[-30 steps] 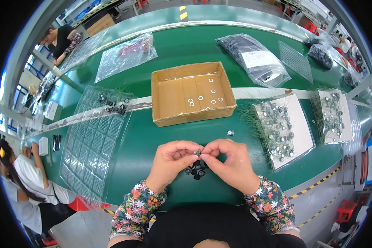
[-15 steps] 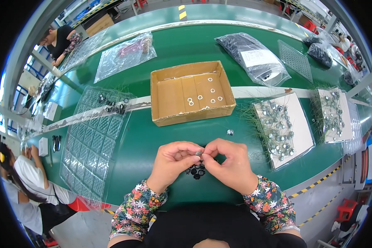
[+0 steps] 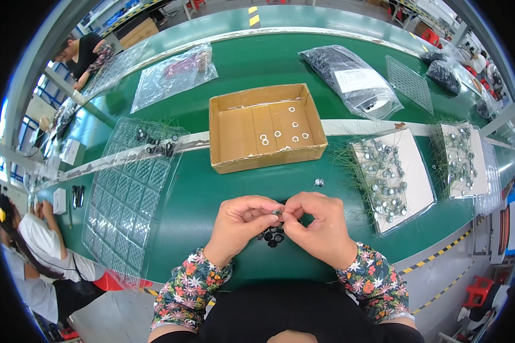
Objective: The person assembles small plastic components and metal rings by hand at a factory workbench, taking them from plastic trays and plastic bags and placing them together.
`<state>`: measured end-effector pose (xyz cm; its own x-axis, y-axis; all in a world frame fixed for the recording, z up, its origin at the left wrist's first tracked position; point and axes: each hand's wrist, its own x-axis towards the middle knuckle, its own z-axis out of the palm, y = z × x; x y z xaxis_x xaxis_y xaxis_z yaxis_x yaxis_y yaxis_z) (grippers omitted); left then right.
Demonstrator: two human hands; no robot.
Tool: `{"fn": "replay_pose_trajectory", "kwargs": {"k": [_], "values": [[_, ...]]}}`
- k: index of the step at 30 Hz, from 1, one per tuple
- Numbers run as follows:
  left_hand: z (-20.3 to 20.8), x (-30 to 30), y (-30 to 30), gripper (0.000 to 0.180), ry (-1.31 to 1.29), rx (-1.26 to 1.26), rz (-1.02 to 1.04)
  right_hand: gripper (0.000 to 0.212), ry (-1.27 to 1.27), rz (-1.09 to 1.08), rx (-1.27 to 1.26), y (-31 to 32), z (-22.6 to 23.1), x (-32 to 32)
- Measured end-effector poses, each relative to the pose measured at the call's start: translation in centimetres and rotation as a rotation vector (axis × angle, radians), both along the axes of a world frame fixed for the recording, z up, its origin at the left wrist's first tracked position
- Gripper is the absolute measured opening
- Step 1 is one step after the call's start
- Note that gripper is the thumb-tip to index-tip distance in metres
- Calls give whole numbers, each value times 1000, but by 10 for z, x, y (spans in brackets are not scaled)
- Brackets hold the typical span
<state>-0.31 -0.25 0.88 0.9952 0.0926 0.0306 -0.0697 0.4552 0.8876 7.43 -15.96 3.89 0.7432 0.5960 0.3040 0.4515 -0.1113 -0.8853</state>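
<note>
Bench (image 3: 183, 214): your room, 9 o'clock
Carton edge (image 3: 269, 160): 12 o'clock
Fingers (image 3: 260, 223): both sets narrow, pinching one small part (image 3: 277, 212)

The small part (image 3: 277, 212) has shifted slightly rightward.

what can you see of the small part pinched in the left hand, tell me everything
The small part looks grey with lighter glints, perhaps metal or shiny plastic; it is too tiny and too covered by fingers to make out its full shape. The left hand pinches it between thumb and finger; the right hand has its fingertips closed beside the part's right edge, contact unclear. It appears raised over the green table, by the dark pieces.
</note>
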Motion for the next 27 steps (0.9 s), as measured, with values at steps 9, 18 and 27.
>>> {"fn": "replay_pose_trajectory", "kwargs": {"k": [9, 18, 27], "values": [[0, 0, 0, 18, 8, 27, 9, 9, -61, -31, 23, 2, 0, 0], [1, 1, -1, 18, 24, 47, 13, 10, -128, -52, 20, 3, -1, 0], [0, 0, 1, 22, -14, 60, 4, 13, 59, -63, -50, 1, 6, -3]]}}
